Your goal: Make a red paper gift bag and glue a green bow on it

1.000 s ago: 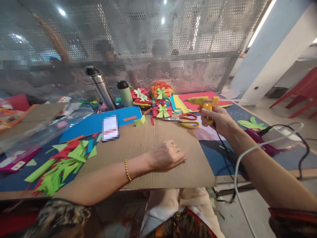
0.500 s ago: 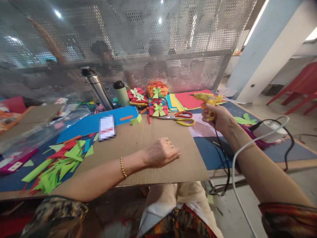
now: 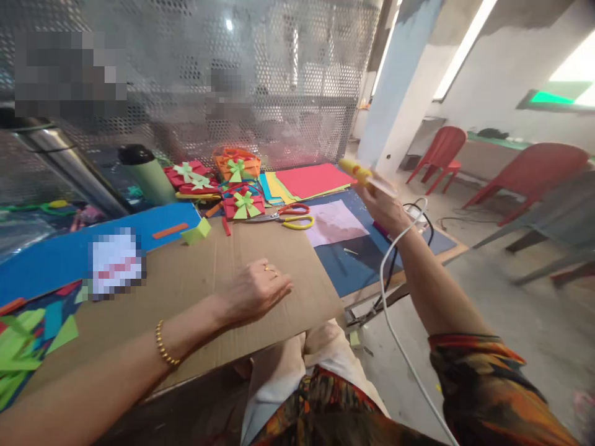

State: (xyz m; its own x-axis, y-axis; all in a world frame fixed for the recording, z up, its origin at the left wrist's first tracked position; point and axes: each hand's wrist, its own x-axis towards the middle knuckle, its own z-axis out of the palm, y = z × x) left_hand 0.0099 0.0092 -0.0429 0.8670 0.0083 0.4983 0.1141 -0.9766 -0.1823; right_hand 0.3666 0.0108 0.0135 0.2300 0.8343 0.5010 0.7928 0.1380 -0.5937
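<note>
My right hand [image 3: 383, 204] is wrapped round a yellow hot glue gun [image 3: 357, 170], held up past the right side of the cardboard, its nozzle toward the left. Gun and hand are slightly blurred. My left hand [image 3: 261, 286] rests on the brown cardboard sheet [image 3: 186, 272] with its fingers curled; their undersides are hidden, so anything inside cannot be made out. Scissors [image 3: 283, 218] with one red and one yellow handle lie at the far edge of the cardboard. Beside them sits a small red paper box [image 3: 242, 202] with a green bow.
Coloured paper sheets [image 3: 311, 183] lie at the back, near an orange woven paper piece [image 3: 237, 164]. A steel flask [image 3: 74, 161] and a green bottle [image 3: 146, 173] stand back left. Green paper scraps [image 3: 21, 341] lie left. A white cable [image 3: 385, 282] crosses my right arm.
The view has turned right, so the table things sit further left. My right hand has turned with the glue gun, which now appears higher. My left hand stays on the cardboard.
</note>
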